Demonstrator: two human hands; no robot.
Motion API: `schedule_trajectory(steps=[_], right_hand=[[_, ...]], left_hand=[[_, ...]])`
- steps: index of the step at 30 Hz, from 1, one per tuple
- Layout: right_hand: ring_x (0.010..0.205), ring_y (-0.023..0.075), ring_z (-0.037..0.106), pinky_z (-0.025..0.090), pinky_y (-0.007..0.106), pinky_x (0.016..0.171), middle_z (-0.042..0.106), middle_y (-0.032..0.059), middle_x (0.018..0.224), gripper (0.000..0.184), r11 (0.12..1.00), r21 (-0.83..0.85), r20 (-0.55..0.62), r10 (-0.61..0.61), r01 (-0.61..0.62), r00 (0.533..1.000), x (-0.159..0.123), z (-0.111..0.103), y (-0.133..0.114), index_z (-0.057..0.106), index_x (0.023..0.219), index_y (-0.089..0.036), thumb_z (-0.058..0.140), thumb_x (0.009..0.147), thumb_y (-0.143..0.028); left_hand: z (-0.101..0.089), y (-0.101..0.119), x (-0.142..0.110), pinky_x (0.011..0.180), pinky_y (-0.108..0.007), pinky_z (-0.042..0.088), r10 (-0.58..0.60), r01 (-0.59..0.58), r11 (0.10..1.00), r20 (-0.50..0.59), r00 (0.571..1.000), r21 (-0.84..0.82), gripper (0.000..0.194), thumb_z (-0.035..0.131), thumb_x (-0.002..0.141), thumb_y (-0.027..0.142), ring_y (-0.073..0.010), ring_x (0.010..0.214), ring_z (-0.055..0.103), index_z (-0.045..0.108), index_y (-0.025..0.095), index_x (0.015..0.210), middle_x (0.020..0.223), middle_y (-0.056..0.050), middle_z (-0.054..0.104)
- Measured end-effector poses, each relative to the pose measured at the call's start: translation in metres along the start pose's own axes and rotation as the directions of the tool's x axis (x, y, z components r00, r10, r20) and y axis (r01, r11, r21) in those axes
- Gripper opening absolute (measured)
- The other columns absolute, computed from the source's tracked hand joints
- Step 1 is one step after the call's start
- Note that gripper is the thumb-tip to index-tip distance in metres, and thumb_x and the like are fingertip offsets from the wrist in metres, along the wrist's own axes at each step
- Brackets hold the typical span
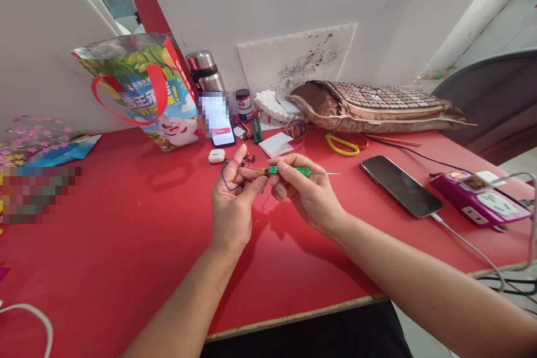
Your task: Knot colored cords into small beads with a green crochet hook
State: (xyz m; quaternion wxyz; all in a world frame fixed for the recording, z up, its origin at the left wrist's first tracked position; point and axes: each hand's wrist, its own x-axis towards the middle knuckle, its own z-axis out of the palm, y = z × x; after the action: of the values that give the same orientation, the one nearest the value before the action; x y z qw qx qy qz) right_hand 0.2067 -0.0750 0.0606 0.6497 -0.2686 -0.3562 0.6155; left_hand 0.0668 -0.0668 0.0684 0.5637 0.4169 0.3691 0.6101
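Observation:
Above the red table [168, 218], my two hands meet close together in the middle of the view. My right hand [308, 190] is closed around a green-handled tool [302, 172], whose thin metal shaft points right; the exact kind of tool is unclear. My left hand [235, 196] pinches a thin dark cord [226, 182] with an orange part near the fingertips. A loop of that cord hangs by the left fingers, and a red band circles one finger. Fingers partly hide where cord and tool meet. Just behind the left hand lies a white earbud case [217, 155].
A colourful bag [163, 95], a steel flask [205, 70], a lit phone [218, 117] and a dark jar [244, 103] stand behind. Yellow-handled scissors [342, 145], a cord bundle [296, 129], a charging phone [400, 184] and a purple power strip [470, 207] lie right.

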Motion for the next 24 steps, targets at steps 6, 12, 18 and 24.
schedule_trajectory(steps=[6, 12, 18, 24], right_hand=[[0.056, 0.0124, 0.058, 0.050, 0.032, 0.058, 0.071, -0.0002, 0.073, 0.031, 0.967, -0.213, 0.078, -0.122, 0.136, 0.989, -0.004, 0.000, 0.001, 0.073, 0.100, -0.020, 0.082, 0.092, -0.049], [0.073, 0.0170, 0.066, 0.056, 0.034, 0.072, 0.076, 0.0059, 0.093, 0.009, 0.665, -0.615, 0.185, -0.402, 0.425, 0.897, -0.011, 0.002, 0.009, 0.070, 0.107, -0.023, 0.067, 0.103, -0.031], [0.080, 0.0188, 0.071, 0.058, 0.034, 0.078, 0.078, 0.0075, 0.100, 0.012, 0.470, -0.711, 0.305, -0.465, 0.523, 0.831, -0.013, 0.000, 0.010, 0.070, 0.113, -0.024, 0.061, 0.106, -0.025], [0.082, 0.0191, 0.071, 0.058, 0.035, 0.079, 0.077, 0.0069, 0.101, 0.011, 0.526, -0.666, 0.329, -0.429, 0.529, 0.841, -0.009, -0.007, 0.009, 0.068, 0.116, -0.025, 0.062, 0.106, -0.026]], left_hand=[[-0.001, 0.004, -0.001, 0.091, -0.031, 0.056, 0.019, -0.019, 0.998, 0.002, 1.000, 0.058, 0.096, 0.092, 0.074, 0.022, -0.0135, 0.078, 0.073, 0.052, 0.027, 0.161, 0.076, 0.008, 0.072], [0.001, 0.005, -0.006, 0.076, -0.024, 0.054, 0.105, -0.092, 0.975, -0.052, 0.993, 0.202, 0.105, 0.093, 0.075, 0.022, -0.0128, 0.077, 0.069, 0.043, 0.025, 0.167, 0.080, 0.006, 0.071], [-0.001, 0.004, -0.005, 0.077, -0.022, 0.054, 0.096, -0.091, 0.981, -0.020, 0.995, 0.173, 0.108, 0.094, 0.074, 0.022, -0.0113, 0.075, 0.066, 0.040, 0.023, 0.168, 0.079, 0.006, 0.070], [-0.003, 0.005, 0.000, 0.081, -0.021, 0.053, 0.110, -0.110, 0.976, 0.014, 0.994, 0.186, 0.112, 0.096, 0.071, 0.018, -0.0115, 0.079, 0.068, 0.042, 0.027, 0.168, 0.077, 0.007, 0.070]])
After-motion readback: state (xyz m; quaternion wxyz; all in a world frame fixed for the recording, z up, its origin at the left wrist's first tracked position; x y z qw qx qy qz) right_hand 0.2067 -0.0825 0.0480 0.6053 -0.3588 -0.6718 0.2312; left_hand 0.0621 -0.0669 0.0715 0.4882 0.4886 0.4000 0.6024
